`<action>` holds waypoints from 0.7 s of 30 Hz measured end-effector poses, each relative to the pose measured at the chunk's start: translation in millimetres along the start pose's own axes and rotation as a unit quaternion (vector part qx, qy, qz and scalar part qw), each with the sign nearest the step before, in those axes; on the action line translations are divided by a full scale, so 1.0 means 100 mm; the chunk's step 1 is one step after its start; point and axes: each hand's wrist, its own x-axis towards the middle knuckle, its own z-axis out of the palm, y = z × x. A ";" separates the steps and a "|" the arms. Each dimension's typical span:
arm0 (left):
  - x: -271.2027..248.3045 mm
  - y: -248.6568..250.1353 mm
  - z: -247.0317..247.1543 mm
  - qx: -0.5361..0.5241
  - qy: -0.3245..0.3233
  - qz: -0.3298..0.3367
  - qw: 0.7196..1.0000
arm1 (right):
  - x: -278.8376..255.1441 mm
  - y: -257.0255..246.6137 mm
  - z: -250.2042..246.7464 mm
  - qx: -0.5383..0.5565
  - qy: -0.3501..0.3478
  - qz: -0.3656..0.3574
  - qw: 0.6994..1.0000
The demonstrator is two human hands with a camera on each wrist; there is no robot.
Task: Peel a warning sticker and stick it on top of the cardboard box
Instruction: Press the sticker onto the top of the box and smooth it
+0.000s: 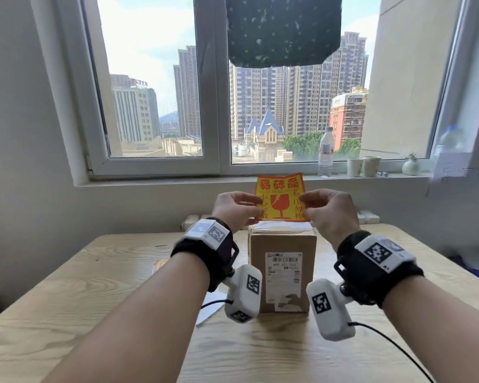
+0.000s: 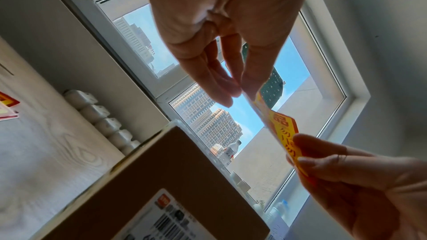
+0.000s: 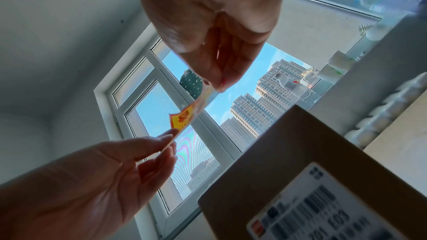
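Note:
A yellow and red warning sticker [image 1: 280, 199] with a broken-glass symbol hangs upright in the air just above the cardboard box [image 1: 282, 268]. My left hand [image 1: 239, 207] pinches its left edge and my right hand [image 1: 320, 208] pinches its right edge. The left wrist view shows the sticker [image 2: 280, 130] edge-on between my left hand [image 2: 231, 87] above and the right hand [image 2: 346, 167] below. In the right wrist view the sticker [image 3: 184, 118] stretches from my right hand [image 3: 219, 81] to the left hand [image 3: 150, 145]. The box stands upright on the wooden table [image 1: 67, 294], its shipping label facing me.
More sticker sheets [image 1: 158, 265] lie on the table to the left, and a white paper [image 1: 209, 308] lies under my left wrist. A water bottle [image 1: 326, 152], two cups [image 1: 364, 166] and a small vase [image 1: 410, 164] stand on the windowsill. A white power strip [image 2: 101, 118] lies behind the box.

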 end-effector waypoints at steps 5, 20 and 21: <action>0.24 -0.04 0.09 0.044 0.014 -0.010 0.999 | 0.27 0.11 -0.03 -0.025 -0.031 0.016 0.999; 0.48 -0.37 0.15 0.149 0.048 -0.041 0.987 | 0.40 0.46 0.15 -0.084 -0.045 0.094 0.991; 0.48 -0.38 0.16 0.160 0.053 -0.039 0.985 | 0.40 0.46 0.15 -0.088 -0.041 0.093 0.991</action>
